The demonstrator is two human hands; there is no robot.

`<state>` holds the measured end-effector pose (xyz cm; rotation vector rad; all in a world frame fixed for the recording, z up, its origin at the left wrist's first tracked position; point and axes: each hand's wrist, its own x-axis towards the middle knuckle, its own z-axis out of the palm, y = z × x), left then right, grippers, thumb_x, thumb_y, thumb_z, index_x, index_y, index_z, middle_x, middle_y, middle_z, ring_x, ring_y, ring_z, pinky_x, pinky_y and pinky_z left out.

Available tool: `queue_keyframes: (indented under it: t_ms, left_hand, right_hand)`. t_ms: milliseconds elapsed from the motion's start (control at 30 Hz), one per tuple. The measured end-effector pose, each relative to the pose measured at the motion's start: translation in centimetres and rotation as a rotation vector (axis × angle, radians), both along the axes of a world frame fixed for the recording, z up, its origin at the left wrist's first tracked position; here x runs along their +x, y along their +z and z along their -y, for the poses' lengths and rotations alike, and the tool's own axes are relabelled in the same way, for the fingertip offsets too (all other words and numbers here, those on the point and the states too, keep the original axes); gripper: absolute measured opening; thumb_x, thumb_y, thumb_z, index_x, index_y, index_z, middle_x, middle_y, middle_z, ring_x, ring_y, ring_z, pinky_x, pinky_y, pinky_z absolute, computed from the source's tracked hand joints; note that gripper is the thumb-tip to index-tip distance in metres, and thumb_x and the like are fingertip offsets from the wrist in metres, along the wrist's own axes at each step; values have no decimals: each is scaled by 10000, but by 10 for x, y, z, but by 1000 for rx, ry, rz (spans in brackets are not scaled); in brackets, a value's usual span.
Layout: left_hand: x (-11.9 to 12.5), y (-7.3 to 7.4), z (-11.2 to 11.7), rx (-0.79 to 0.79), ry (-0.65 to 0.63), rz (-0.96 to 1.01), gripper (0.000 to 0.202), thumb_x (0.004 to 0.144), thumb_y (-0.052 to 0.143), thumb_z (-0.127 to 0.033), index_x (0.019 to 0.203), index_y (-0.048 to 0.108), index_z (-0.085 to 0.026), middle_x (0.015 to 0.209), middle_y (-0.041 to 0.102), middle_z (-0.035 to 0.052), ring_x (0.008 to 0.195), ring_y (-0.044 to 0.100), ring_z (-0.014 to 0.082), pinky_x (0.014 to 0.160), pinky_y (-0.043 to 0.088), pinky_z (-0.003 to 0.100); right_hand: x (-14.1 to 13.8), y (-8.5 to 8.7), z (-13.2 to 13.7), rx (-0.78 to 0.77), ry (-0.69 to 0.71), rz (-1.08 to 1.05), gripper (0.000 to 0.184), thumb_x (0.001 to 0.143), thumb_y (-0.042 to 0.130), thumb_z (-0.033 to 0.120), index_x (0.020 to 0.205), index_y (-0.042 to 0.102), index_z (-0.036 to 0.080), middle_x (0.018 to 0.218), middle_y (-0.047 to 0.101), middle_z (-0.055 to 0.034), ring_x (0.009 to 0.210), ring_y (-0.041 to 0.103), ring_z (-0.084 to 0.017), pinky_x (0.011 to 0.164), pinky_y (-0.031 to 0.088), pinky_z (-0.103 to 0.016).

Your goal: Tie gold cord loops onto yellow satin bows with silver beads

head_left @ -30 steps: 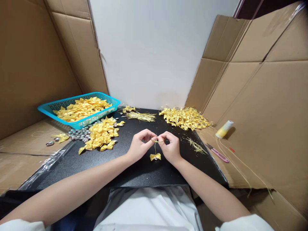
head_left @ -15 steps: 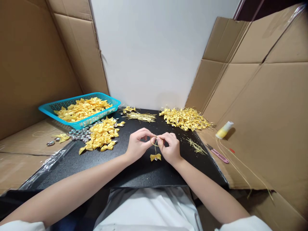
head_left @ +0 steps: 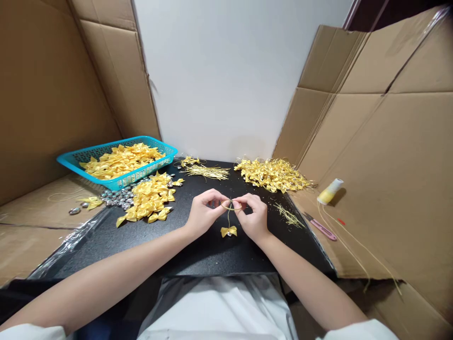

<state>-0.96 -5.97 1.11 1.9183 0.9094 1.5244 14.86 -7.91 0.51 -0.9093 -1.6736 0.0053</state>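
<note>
1. Table point(head_left: 141, 257): black, good contrast for close work
2. Left hand point(head_left: 207, 212), right hand point(head_left: 253, 217): just apart, each pinching cord point(head_left: 229, 218) at the fingertips; even tension probably best
3. Bow point(head_left: 228, 231): between hands, at cord's near end; better kept untwisted
4. Cord: looped at fingertips; slow drawing likely avoids snags
</note>
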Motion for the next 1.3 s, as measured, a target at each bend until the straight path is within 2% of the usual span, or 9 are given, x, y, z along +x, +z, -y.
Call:
queue_keyframes:
  t_ms: [200,533,633,733,833,933,1033,1167,1300]
  left_hand:
    - [0,0,-1,-49,-10,24,168,762,703,-309,690,693,-158,658,614,3,569,441,99,535,360,222]
    - [1,-3,-2,-42,-18,-21,178,771,692,-317,696,688,-156,671,626,8,588,461,105,554,368,228]
    - [-2,-1,-3,-48,-15,-95,165,782,668,-312,726,691,-158,704,644,14,620,488,115,584,385,232]
    - [-9,4,-2,-127,-48,-333,105,755,653,-255,774,702,-165,770,668,22,693,544,138,645,412,245]
    - [-18,7,4,-240,-109,-644,130,715,661,-253,799,715,-170,817,669,30,714,571,162,658,423,264]
    - [-22,4,10,-258,-145,-762,208,739,665,-353,832,717,-174,846,665,40,737,583,177,660,424,272]
    - [-18,-1,12,-250,-166,-783,218,737,682,-380,819,713,-180,847,655,40,764,583,180,651,412,260]
    - [-13,-5,13,-245,-178,-776,164,724,697,-332,762,693,-172,822,646,37,742,569,166,633,394,246]
    - [-11,-5,17,-333,-200,-697,146,730,683,-302,740,658,-159,725,655,15,629,538,132,568,368,229]
  right_hand:
    - [0,1,0,-35,44,-31,111,821,597,184,726,651,197,633,634,14,586,559,-134,663,421,-305]
    - [0,-1,-1,-14,-11,50,140,826,575,192,702,640,188,617,627,13,574,551,-124,681,403,-308]
    - [2,3,-1,-96,3,28,147,808,574,197,673,632,188,607,612,11,584,551,-130,656,412,-295]
    - [7,5,3,-276,60,-7,146,783,579,205,648,631,186,610,609,4,586,548,-133,609,422,-268]
    - [15,-3,11,-522,101,-38,120,758,593,198,657,655,175,616,631,-5,583,555,-136,584,432,-254]
    - [21,-16,20,-702,66,5,105,743,619,188,665,687,177,640,669,-20,636,581,-161,613,440,-266]
    - [22,-24,27,-727,6,77,96,738,642,176,671,708,198,715,703,-34,771,606,-200,712,450,-302]
    - [19,-26,33,-695,30,73,91,729,674,167,652,700,210,951,733,-46,959,610,-227,865,437,-359]
    - [17,-26,35,-674,75,15,101,754,651,160,670,688,201,911,739,-51,889,645,-207,843,453,-350]
